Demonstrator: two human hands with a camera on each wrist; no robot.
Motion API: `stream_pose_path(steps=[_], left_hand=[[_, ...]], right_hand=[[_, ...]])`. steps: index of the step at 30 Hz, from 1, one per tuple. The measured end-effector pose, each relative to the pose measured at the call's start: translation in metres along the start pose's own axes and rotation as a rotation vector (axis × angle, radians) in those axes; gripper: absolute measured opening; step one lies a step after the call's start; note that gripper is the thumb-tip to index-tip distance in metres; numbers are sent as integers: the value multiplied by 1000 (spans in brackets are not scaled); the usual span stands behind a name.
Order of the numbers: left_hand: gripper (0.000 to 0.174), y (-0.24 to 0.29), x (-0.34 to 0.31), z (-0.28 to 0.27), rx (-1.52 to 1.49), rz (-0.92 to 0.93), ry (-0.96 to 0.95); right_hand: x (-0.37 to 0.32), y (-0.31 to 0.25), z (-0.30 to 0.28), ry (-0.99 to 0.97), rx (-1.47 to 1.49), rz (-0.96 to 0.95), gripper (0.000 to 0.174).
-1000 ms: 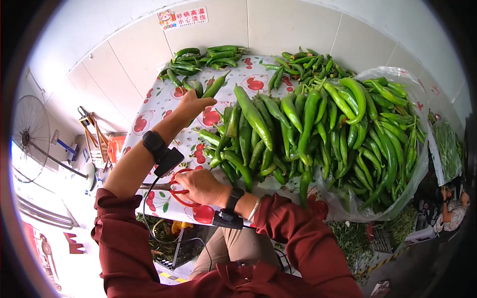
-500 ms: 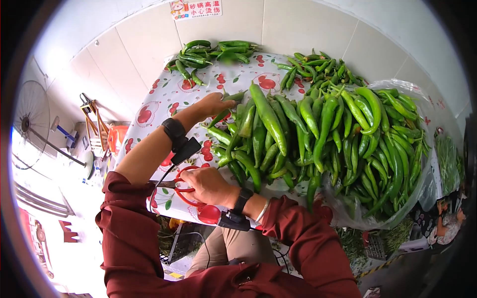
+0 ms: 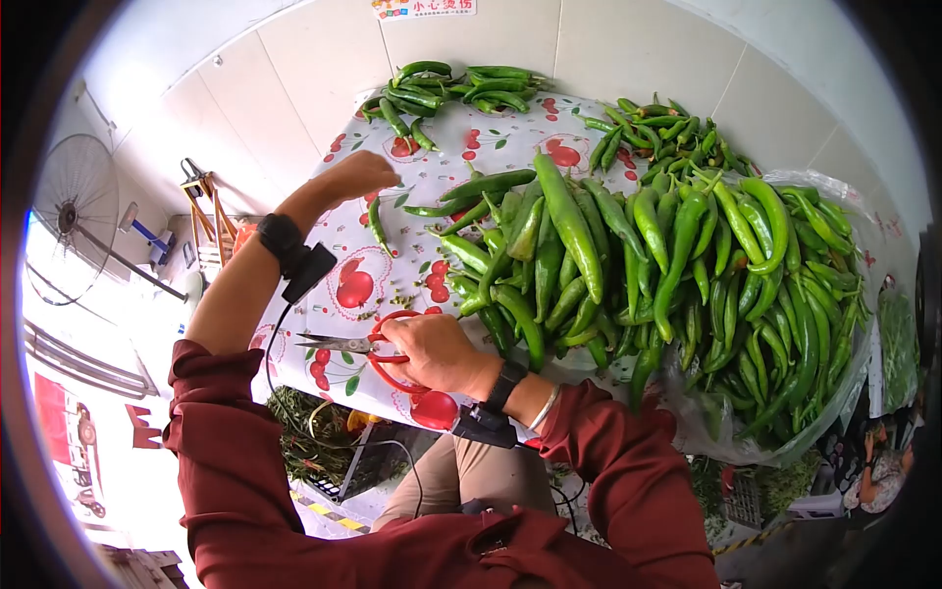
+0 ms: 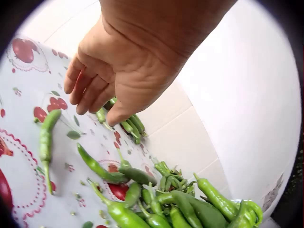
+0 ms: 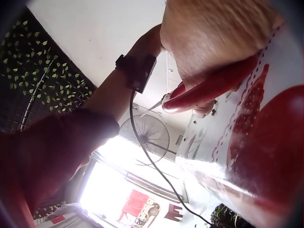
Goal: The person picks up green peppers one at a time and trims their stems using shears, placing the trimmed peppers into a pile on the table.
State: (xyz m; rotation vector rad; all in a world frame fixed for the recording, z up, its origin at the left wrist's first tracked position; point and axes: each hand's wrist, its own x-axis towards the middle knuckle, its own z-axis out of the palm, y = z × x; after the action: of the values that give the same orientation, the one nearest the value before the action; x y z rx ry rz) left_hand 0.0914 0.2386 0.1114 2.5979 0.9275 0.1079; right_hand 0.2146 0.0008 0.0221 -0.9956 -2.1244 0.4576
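Observation:
My left hand [image 3: 358, 175] is raised over the left part of the flowered tablecloth [image 3: 324, 236]. In the left wrist view its fingers [image 4: 90, 90] are loosely bent, with nothing in the palm. A lone green chili pepper [image 3: 378, 226] lies on the cloth just below it. Near the table's front edge, my right hand [image 3: 442, 353] grips the red handles of a pair of scissors [image 3: 339, 344], blades pointing left. Part of a red handle [image 5: 209, 88] shows in the right wrist view. A large heap of green chili peppers [image 3: 589, 245] spreads to the right of both hands.
Two smaller pepper piles lie at the back, one at left [image 3: 422, 93], one farther right [image 3: 677, 137]. A clear plastic bag [image 3: 854, 344] surrounds the heap's right side. Stem bits [image 3: 397, 299] dot the cloth. A dark crate [image 3: 378, 461] stands below the front edge.
My left hand has drawn back left from the heap's edge, leaving peppers there. The lone pepper now shows on the cloth. My right hand keeps holding the scissors; the head view has shifted.

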Motion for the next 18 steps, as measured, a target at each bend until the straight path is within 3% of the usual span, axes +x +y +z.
stream_pose_path(steps=[1,3,4,9,11,15,18], left_hand=[[35,-3,-3,1,1,-2,-1],[36,-6,-11,4,-125,-472,-151],[37,-5,-14,9,-104,-506,-134],[49,-5,-17,32,2,-550,-72],[41,-17,-21,40,-56,-462,110],[39,-29,-28,33,-75,-458,121],[30,-15,-47,1,-318,-455,224]], right_hand=[[0,0,0,3,-1,2,34],[0,0,0,5,-3,2,34],[0,0,1,6,1,-1,34],[0,0,0,-13,-9,11,34],[0,0,0,-10,-13,5,34],[0,0,0,-7,-6,-2,33],[0,0,0,6,-13,-10,33]])
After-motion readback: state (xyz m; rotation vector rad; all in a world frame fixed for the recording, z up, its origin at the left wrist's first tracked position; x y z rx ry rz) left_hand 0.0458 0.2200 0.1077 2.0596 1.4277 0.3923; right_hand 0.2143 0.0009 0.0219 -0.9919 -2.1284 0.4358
